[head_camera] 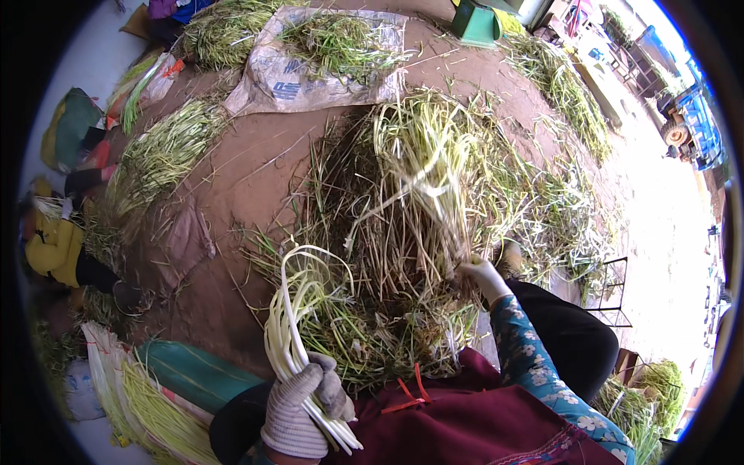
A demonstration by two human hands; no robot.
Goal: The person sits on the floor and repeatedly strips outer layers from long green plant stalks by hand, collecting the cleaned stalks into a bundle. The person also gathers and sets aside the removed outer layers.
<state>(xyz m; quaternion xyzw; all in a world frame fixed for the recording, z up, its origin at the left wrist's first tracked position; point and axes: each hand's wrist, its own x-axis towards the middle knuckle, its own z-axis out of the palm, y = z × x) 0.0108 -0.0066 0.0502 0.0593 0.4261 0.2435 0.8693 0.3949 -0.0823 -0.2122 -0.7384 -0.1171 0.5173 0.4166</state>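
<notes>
My left hand, in a striped knit glove with grey fingers, is shut around a bunch of long pale stalks. Their tops bend over above the fist, and the cut-looking white ends stick out below it. My right hand, in a pale glove, grips the brown lower ends of some stalks at the near right side of a large heap. Its fingertips are partly hidden among the strands. Yellow-green stalks lie over the top of the heap, slightly blurred near the right hand.
A printed woven sack lies beyond the heap, with greens on it. Sorted stalks lie beside a green roll-like bundle at lower left. A person in yellow works at left. A metal frame stands at right, a blue vehicle farther off.
</notes>
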